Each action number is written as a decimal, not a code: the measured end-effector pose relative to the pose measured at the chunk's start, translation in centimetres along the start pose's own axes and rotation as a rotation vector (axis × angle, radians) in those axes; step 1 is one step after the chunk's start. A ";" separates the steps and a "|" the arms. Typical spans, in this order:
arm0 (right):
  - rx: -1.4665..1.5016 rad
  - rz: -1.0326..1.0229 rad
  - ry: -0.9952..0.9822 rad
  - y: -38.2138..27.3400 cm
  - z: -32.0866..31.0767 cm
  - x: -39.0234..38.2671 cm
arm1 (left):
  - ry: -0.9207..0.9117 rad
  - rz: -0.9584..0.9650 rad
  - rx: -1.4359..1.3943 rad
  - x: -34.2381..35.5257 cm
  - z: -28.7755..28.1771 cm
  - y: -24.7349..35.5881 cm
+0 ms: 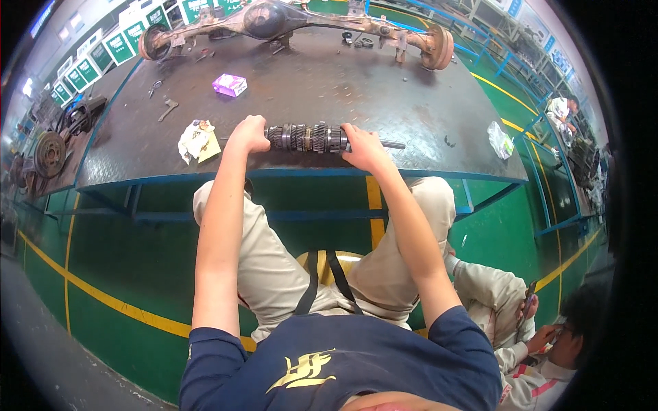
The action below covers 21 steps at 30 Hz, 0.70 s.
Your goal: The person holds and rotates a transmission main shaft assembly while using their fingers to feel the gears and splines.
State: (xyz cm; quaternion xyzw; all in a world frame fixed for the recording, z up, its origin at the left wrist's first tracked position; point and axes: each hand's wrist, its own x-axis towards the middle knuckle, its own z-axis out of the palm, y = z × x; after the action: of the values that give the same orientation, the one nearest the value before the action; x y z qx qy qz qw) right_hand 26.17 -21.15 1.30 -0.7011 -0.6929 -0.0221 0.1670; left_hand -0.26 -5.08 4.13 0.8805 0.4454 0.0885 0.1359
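A metal gear shaft (306, 138), with several toothed gears and a thin rod end pointing right, lies horizontally at the near edge of the steel table (445, 103). My left hand (249, 134) grips its left end, fingers wrapped round and hiding that end. My right hand (363, 146) grips the gear stack's right end, with the thin rod showing beyond it. Left of my left hand are a crumpled white wad (194, 139) and yellow paper (210, 150). A purple box (229, 85) stands farther back on the table.
A rusty axle housing (267, 20) spans the far edge. A plastic bag (500, 140) and a small tool (166, 109) lie on top. Another bench with parts (50, 154) is left. A seated person (541, 370) is close at lower right; another (560, 114) is farther right.
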 end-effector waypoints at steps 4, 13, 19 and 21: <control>0.023 0.011 -0.051 -0.2 -0.4 0.6 | -0.018 0.005 0.009 -0.1 0.2 -0.6; 0.020 0.040 -0.069 -0.3 -0.6 0.3 | -0.021 0.036 0.004 -0.5 -0.2 -0.7; -0.032 -0.005 0.001 -0.5 -0.2 0.5 | 0.050 0.084 -0.109 -0.4 1.1 -2.7; -0.017 0.016 -0.021 -0.5 -0.2 0.3 | 0.044 0.076 -0.125 -0.5 1.2 -2.9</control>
State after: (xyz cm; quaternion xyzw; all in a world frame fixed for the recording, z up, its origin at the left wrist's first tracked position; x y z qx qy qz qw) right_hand 25.71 -20.92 1.63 -0.7084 -0.6887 -0.0193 0.1537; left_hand -2.36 -4.03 2.04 0.8844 0.4082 0.1406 0.1775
